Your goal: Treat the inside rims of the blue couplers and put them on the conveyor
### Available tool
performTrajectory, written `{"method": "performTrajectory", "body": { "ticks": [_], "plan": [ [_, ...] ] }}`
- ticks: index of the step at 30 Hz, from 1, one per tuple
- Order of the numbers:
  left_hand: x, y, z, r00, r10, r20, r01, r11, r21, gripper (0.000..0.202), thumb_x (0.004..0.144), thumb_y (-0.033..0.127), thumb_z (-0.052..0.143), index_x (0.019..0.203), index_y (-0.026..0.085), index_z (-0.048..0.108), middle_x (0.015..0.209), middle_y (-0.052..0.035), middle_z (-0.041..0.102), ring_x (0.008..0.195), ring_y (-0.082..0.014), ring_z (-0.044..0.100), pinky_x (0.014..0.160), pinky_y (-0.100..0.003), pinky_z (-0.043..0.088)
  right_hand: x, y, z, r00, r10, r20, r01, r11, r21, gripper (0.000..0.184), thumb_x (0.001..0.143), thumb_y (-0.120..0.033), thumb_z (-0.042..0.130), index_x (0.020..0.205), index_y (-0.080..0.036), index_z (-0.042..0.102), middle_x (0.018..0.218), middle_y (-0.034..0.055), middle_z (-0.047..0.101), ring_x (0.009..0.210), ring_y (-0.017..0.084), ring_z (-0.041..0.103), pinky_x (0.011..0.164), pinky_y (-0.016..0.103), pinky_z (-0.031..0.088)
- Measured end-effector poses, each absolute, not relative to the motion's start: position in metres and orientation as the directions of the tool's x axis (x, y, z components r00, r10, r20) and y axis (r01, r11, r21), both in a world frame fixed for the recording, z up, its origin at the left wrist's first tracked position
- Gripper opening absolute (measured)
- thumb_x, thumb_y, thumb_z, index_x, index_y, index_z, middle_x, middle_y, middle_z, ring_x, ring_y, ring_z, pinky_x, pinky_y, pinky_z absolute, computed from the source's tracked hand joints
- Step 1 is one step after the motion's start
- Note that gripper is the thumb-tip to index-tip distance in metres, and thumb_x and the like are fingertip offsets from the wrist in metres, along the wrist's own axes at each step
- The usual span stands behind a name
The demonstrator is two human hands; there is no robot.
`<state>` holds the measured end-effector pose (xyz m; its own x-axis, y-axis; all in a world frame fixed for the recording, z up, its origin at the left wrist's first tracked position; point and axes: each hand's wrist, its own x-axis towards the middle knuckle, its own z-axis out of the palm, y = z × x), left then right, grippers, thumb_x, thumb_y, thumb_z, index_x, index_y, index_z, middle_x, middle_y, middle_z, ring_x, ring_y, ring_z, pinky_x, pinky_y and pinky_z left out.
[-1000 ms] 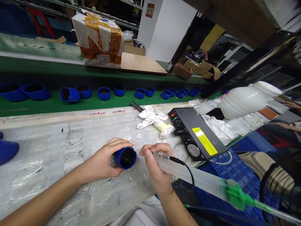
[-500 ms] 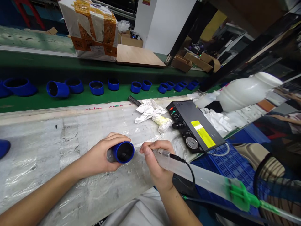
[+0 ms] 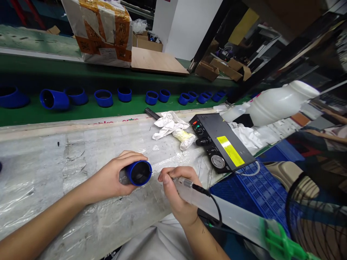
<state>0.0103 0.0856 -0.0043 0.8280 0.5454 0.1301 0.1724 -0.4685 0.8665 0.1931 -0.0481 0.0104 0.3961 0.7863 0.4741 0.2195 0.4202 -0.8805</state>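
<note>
We get the camera view swung right and down versus a second ago. Landmark: flat black box-shaped controller with yellow label (image 3: 217,130). Left of it, we see a slightly wider gap between the round blue hollow sleeve (image 3: 139,173) in the left hand (image 3: 112,178) and the right hand (image 3: 180,193). Below-right of it, the translucent cylindrical syringe barrel (image 3: 227,215) has its green end (image 3: 282,239) lower, clear hose now cut off. Right of it, we see more of a co-worker's forearm (image 3: 324,134).
</note>
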Motion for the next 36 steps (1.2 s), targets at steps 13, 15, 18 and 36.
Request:
{"method": "performTrajectory", "body": {
  "ticks": [13, 15, 18, 36],
  "plan": [
    [0.013, 0.086, -0.003, 0.825, 0.54, 0.164, 0.152, -0.493, 0.857, 0.056, 0.081, 0.017, 0.075, 0.135, 0.029, 0.064, 0.137, -0.003, 0.066, 0.134, -0.0277, 0.058, 0.116, -0.038, 0.05, 0.184, -0.063, 0.004, 0.376, 0.787, 0.49, 0.307, 0.393, -0.867, 0.015, 0.103, -0.016, 0.07, 0.104, -0.027, 0.059, 0.089, 0.0001, 0.074, 0.073, 0.019, 0.072, 0.068, 0.031, 0.056],
    [0.012, 0.086, -0.003, 0.829, 0.535, 0.161, 0.151, -0.491, 0.858, 0.056, 0.082, 0.017, 0.075, 0.135, 0.029, 0.064, 0.138, -0.0028, 0.066, 0.134, -0.0273, 0.058, 0.115, -0.037, 0.05, 0.183, -0.064, 0.004, 0.379, 0.79, 0.482, 0.314, 0.38, -0.87, 0.016, 0.101, -0.015, 0.07, 0.103, -0.027, 0.06, 0.089, -0.0004, 0.074, 0.075, 0.019, 0.072, 0.069, 0.031, 0.054],
    [0.011, 0.086, -0.002, 0.829, 0.534, 0.163, 0.143, -0.486, 0.862, 0.056, 0.082, 0.016, 0.075, 0.136, 0.028, 0.064, 0.138, -0.0036, 0.065, 0.135, -0.0272, 0.057, 0.115, -0.037, 0.05, 0.181, -0.065, 0.006, 0.364, 0.802, 0.473, 0.304, 0.378, -0.875, 0.019, 0.1, -0.012, 0.07, 0.103, -0.028, 0.06, 0.089, -0.0017, 0.074, 0.075, 0.018, 0.072, 0.068, 0.029, 0.053],
    [0.012, 0.087, 0.005, 0.845, 0.516, 0.138, 0.118, -0.432, 0.894, 0.05, 0.081, 0.015, 0.071, 0.129, 0.027, 0.066, 0.135, -0.0023, 0.067, 0.132, -0.0262, 0.058, 0.112, -0.036, 0.049, 0.171, -0.061, 0.01, 0.288, 0.861, 0.419, 0.189, 0.378, -0.906, 0.025, 0.098, -0.007, 0.07, 0.107, -0.029, 0.061, 0.095, -0.0026, 0.074, 0.079, 0.016, 0.073, 0.076, 0.027, 0.057]
  ]
}}
